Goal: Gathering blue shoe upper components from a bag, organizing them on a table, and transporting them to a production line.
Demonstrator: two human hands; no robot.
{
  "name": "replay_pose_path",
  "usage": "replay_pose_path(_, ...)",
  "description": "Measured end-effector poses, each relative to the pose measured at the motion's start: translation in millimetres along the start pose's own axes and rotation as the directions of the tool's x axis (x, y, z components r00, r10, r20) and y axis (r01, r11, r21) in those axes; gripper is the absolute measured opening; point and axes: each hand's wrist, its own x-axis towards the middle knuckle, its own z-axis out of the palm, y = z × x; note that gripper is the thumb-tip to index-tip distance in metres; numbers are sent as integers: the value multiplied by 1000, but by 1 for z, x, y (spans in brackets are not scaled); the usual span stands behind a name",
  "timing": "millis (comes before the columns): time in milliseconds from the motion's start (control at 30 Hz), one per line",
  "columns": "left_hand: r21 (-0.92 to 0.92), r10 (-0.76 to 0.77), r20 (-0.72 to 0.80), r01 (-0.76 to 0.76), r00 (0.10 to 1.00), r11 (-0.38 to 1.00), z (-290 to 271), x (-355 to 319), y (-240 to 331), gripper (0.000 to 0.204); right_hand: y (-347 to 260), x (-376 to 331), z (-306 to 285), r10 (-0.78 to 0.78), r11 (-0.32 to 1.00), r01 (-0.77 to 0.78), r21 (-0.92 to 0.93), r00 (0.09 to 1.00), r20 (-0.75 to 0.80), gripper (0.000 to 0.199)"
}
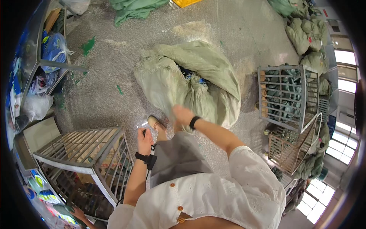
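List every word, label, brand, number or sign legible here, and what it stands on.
Readable text: none that I can make out.
Large pale green sack: no print I can make out.
Small red mark on the wall, upper right: too small to read, if it is lettering.
Brightly coloured packages, lower left: any markings are too small and blurred to read.

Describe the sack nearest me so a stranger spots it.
Look at the grey floor ahead. Past the right hand lies a pale green sack; unlike the darker green cloth beyond, its opening shows dark and blue contents.
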Motion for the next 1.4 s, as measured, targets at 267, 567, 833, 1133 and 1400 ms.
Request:
replay_pose_path(267, 775, 82, 254, -253, 964, 579, 26, 75, -26, 30, 180, 39, -27, 496, 836, -522, -171, 851, -174, 68)
replay_pose_path(567, 675, 139, 698, -710, 703, 201, 182, 182, -48, 50, 70, -102, 76, -226, 968, 216, 131, 972, 63, 21)
replay_pose_path(833, 802, -468, 333, -507, 818, -316, 144, 200, -130, 33, 183, -217, 102, 258, 951, -196, -238, 929, 267, 46)
replay_pose_path(1133, 956, -17, 282, -282, 959, -78, 43, 134, -100, 25, 151, 85, 12, 40, 997, -55, -51, 965, -261, 29)
replay_pose_path(1400, 924, 266, 200, -272, 943, 269, 19, 99, -88, 20, 108, 206, 18, 304, 952, -304, 44, 913, -273, 31)
